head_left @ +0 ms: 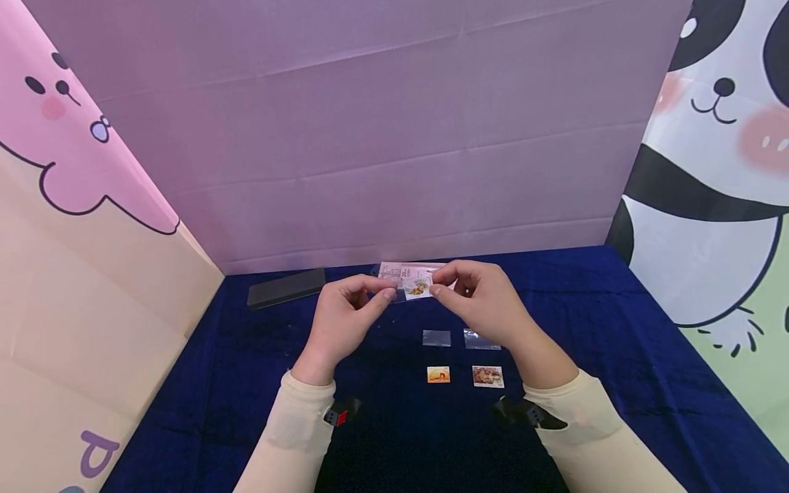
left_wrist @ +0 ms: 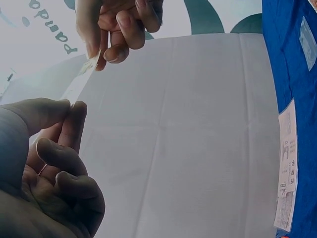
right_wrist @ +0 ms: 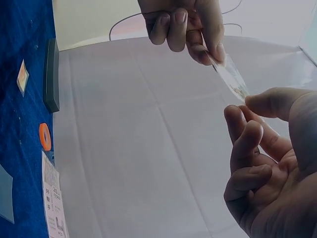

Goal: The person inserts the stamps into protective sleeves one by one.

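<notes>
Left hand [head_left: 345, 315]: thumb and index pinched on left end of clear sleeve [right_wrist: 227, 74]. Right hand [head_left: 490, 301]: fingertips pinch right edge of picture card [head_left: 416, 288]. Card raised between hands; whether inside sleeve, cannot tell. Risks: uneven pull may crease card; slack pinch may drop it on far pink sheet [head_left: 392, 270].

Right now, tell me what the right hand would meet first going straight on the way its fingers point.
Past the small picture card it pinches, the right hand would probably meet the left hand first, though exact depth is unclear from the head view.
</notes>
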`<state>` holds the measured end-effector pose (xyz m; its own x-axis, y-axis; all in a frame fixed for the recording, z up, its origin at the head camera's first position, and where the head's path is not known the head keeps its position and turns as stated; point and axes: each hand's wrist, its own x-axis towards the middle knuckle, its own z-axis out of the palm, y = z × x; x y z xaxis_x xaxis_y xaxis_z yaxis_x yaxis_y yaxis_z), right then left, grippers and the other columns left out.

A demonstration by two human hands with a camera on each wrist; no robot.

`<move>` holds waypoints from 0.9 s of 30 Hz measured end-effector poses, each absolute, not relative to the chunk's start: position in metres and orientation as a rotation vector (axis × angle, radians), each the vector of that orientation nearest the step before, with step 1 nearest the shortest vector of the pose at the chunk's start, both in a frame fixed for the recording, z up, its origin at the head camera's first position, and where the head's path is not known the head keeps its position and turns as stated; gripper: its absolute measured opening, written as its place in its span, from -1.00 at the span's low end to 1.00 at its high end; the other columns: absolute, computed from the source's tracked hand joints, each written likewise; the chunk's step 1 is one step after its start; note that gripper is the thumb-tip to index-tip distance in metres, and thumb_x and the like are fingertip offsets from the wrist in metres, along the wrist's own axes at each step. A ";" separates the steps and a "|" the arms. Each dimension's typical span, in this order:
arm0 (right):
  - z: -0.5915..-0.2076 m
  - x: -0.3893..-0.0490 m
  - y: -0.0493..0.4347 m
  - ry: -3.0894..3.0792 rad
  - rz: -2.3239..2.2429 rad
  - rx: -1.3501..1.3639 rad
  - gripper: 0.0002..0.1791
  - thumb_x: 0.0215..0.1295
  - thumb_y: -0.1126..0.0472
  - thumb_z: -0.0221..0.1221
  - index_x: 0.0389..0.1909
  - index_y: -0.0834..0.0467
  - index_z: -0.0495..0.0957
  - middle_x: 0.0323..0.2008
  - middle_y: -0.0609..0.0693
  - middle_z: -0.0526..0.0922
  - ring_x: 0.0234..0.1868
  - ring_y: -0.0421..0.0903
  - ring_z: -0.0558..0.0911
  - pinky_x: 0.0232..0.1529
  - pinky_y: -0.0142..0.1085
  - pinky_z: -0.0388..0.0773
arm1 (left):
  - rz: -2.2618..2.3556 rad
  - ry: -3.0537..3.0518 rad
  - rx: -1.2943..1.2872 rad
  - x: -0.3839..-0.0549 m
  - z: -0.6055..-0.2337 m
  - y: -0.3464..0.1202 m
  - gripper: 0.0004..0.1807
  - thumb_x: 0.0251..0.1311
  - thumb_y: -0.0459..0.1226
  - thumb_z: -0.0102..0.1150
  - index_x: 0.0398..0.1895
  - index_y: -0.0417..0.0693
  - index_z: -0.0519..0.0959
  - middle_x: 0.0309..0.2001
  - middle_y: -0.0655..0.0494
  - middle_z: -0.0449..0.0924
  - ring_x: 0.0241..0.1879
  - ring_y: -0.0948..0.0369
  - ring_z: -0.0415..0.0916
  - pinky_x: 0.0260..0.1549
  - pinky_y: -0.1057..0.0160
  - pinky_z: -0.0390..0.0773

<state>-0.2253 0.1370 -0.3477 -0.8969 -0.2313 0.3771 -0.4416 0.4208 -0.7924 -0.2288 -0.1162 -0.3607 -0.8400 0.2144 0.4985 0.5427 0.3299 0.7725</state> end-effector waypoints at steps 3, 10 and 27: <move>-0.348 -0.225 0.137 -2.462 1.471 0.593 -0.92 0.44 0.20 0.33 -0.13 0.07 0.75 -0.43 0.02 0.58 -0.53 0.00 0.46 -0.63 -0.30 0.33 | -1.522 -2.288 -0.675 -0.229 -0.361 -0.116 -0.87 0.38 -0.17 0.40 -0.11 0.07 0.83 -0.52 0.11 0.45 -0.62 0.09 0.26 -0.64 0.28 0.24; -0.349 -0.225 0.136 -2.457 1.468 0.611 -0.94 0.43 0.23 0.34 -0.16 0.08 0.76 -0.42 -0.02 0.59 -0.51 -0.02 0.46 -0.59 -0.31 0.34 | -1.530 -2.280 -0.646 -0.229 -0.359 -0.114 -0.88 0.32 -0.13 0.45 -0.18 0.09 0.83 -0.32 0.24 0.74 -0.59 0.11 0.28 -0.59 0.28 0.25; -0.350 -0.224 0.135 -2.436 1.470 0.670 -0.94 0.44 0.26 0.32 -0.19 0.07 0.76 -0.36 -0.03 0.62 -0.51 -0.03 0.47 -0.54 -0.31 0.37 | -1.514 -2.289 -0.619 -0.227 -0.360 -0.112 -0.89 0.35 -0.15 0.42 -0.20 0.05 0.82 -0.46 0.17 0.56 -0.59 0.08 0.30 -0.60 0.28 0.26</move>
